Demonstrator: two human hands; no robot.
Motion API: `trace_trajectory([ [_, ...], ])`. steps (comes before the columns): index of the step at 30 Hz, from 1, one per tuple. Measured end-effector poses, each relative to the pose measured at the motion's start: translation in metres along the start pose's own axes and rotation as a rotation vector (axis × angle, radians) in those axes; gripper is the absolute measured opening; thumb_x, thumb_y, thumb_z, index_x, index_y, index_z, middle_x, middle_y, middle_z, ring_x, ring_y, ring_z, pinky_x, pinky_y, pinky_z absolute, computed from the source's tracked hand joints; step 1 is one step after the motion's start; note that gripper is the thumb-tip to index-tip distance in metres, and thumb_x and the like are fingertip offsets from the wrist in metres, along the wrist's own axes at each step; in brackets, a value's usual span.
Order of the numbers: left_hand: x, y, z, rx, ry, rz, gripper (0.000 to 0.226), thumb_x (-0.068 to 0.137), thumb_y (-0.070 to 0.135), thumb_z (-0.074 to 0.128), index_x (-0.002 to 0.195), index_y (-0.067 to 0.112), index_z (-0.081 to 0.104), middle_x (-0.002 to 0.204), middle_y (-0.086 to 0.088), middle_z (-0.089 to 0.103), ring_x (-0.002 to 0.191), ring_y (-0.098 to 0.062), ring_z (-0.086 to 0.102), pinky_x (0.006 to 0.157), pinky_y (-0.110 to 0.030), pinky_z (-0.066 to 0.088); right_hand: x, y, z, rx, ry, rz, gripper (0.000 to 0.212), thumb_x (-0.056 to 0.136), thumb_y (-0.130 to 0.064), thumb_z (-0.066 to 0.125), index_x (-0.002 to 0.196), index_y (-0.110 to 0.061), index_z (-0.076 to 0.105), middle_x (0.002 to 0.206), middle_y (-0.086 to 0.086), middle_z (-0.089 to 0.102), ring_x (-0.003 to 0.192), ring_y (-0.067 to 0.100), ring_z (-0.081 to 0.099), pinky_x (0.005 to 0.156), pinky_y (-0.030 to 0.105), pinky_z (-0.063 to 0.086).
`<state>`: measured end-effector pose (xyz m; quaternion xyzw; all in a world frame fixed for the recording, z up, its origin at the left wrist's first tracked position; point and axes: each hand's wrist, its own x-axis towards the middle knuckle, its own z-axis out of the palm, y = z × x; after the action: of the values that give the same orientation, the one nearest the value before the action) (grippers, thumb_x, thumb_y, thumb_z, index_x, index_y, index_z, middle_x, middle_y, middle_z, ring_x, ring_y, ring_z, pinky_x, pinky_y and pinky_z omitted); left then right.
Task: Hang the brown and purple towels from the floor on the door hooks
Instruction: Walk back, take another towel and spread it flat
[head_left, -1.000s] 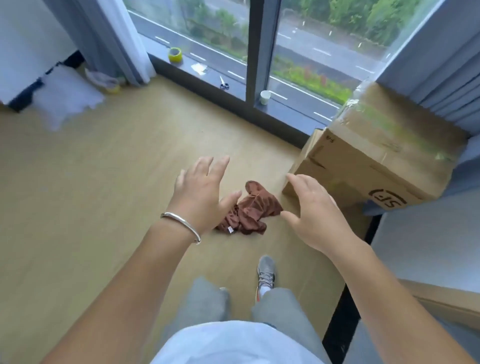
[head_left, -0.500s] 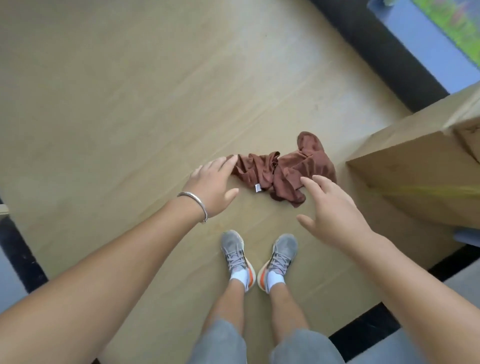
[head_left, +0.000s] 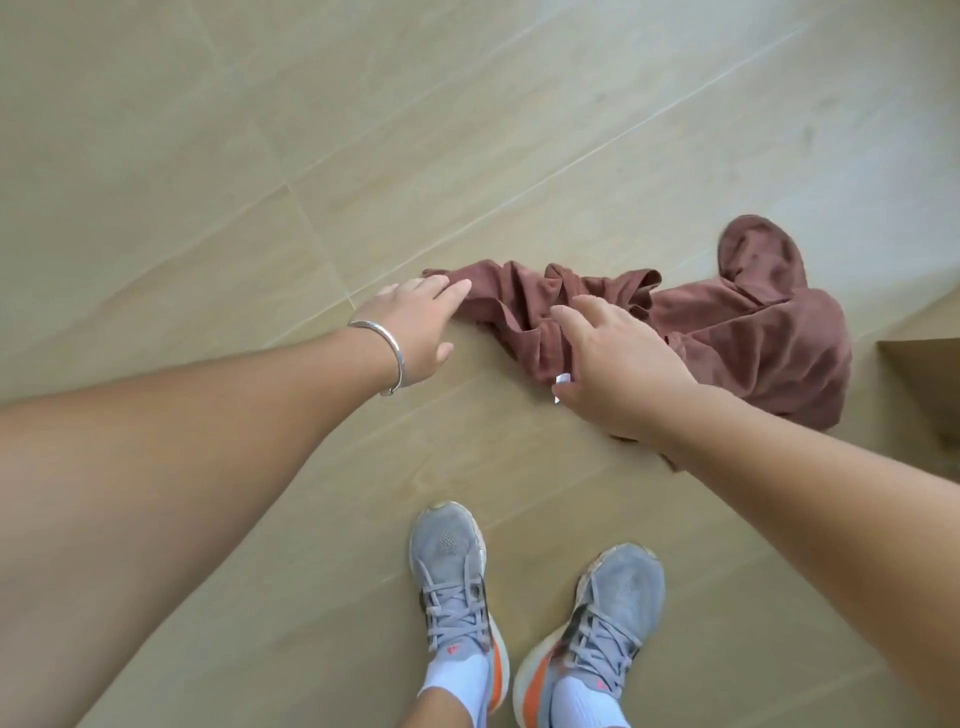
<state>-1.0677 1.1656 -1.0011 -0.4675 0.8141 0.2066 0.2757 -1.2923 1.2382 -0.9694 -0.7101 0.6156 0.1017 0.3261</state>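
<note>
A crumpled brown towel (head_left: 737, 332) lies on the wooden floor, a small white tag showing at its near edge. My left hand (head_left: 415, 325), a silver bangle on its wrist, reaches the towel's left corner with its fingers straight and the fingertips touching the cloth. My right hand (head_left: 613, 364) hovers over the towel's middle with fingers spread and relaxed, covering part of it. Neither hand grips the towel. No purple towel or door hooks are in view.
A cardboard box corner (head_left: 924, 364) stands at the right edge, close to the towel. My two grey and orange sneakers (head_left: 535, 613) stand on the light wood floor (head_left: 260, 156) just below the towel.
The view has dropped closer to the floor. Both hands have come down onto the towel: the left now touches its left corner, the right is over its middle.
</note>
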Motion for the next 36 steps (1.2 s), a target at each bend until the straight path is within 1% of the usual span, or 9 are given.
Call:
trace_trajectory([
  [6,0.086,-0.032,0.065,-0.115,-0.03,0.051,0.081,0.088,0.02,0.064,0.152,0.027,0.016,0.157,0.007,0.021,0.137,-0.021,0.035,0.101,-0.037,0.041,0.082,0.012,0.074,0.031,-0.01,-0.063,0.048,0.085,-0.015,0.056,0.13,-0.017,0.041,0.134,0.002,0.041,0.121,0.026,0.045,0.081,0.035,0.044],
  [12,0.116,-0.024,0.085,-0.035,0.098,-0.014,0.051,0.084,0.009,0.056,0.13,0.027,0.041,0.119,-0.002,0.053,0.108,-0.03,0.056,0.073,-0.034,0.039,0.102,0.026,0.093,-0.294,0.023,-0.091,0.028,0.08,-0.006,0.054,0.104,-0.019,0.047,0.101,0.002,0.055,0.09,0.028,0.058,0.065,0.033,0.027],
  [15,0.102,-0.018,0.073,0.013,0.061,-0.096,0.039,0.086,0.009,0.049,0.123,0.023,0.048,0.107,-0.005,0.052,0.101,-0.031,0.057,0.073,-0.036,0.041,0.091,0.028,0.072,-0.32,-0.037,-0.017,0.026,0.083,-0.005,0.05,0.106,-0.017,0.053,0.102,0.003,0.058,0.09,0.03,0.063,0.062,0.034,0.034],
  [20,0.046,-0.027,0.015,0.057,0.198,-0.144,0.029,0.088,0.019,0.045,0.107,0.028,0.065,0.099,-0.003,0.047,0.102,-0.027,0.051,0.079,-0.035,0.035,0.061,0.014,-0.006,-0.434,-0.126,0.146,0.034,0.087,-0.012,0.056,0.121,-0.015,0.057,0.111,0.007,0.054,0.101,0.031,0.061,0.068,0.034,0.038],
  [23,0.006,-0.043,-0.034,-0.066,0.328,-0.159,0.02,0.084,0.018,0.045,0.095,0.023,0.061,0.101,-0.004,0.056,0.096,-0.027,0.052,0.084,-0.036,0.036,0.044,-0.007,-0.067,-0.466,-0.016,0.106,0.028,0.088,-0.015,0.048,0.114,-0.018,0.059,0.107,0.006,0.056,0.099,0.028,0.059,0.072,0.033,0.033],
  [25,-0.019,-0.06,-0.073,-0.159,0.404,-0.216,0.011,0.082,0.015,0.044,0.086,0.021,0.052,0.091,-0.004,0.06,0.079,-0.027,0.047,0.073,-0.035,0.034,0.035,-0.025,-0.112,-0.445,0.088,0.063,0.024,0.089,-0.014,0.043,0.108,-0.018,0.057,0.107,0.006,0.058,0.102,0.029,0.056,0.075,0.036,0.032],
  [29,-0.063,-0.101,-0.153,-0.214,0.492,-0.317,0.02,0.083,0.014,0.042,0.098,0.023,0.052,0.082,-0.005,0.064,0.067,-0.031,0.047,0.058,-0.033,0.03,0.031,-0.07,-0.212,-0.429,0.199,0.005,0.005,0.091,-0.019,0.047,0.095,-0.022,0.046,0.103,0.004,0.063,0.101,0.028,0.056,0.073,0.036,0.029],
  [32,-0.095,-0.143,-0.225,-0.218,0.546,-0.364,0.025,0.086,0.011,0.04,0.105,0.024,0.051,0.085,-0.006,0.066,0.071,-0.033,0.056,0.059,-0.034,0.034,0.037,-0.119,-0.298,-0.45,0.281,-0.021,0.013,0.089,-0.012,0.044,0.089,-0.023,0.038,0.098,0.002,0.064,0.098,0.027,0.058,0.073,0.034,0.03],
  [36,-0.147,-0.211,-0.328,-0.24,0.683,-0.463,0.019,0.089,0.012,0.04,0.099,0.021,0.053,0.079,-0.006,0.063,0.065,-0.03,0.046,0.058,-0.033,0.033,0.043,-0.197,-0.412,-0.474,0.391,-0.05,0.018,0.083,-0.006,0.045,0.089,-0.022,0.038,0.096,0.001,0.063,0.098,0.025,0.057,0.074,0.032,0.031],
])
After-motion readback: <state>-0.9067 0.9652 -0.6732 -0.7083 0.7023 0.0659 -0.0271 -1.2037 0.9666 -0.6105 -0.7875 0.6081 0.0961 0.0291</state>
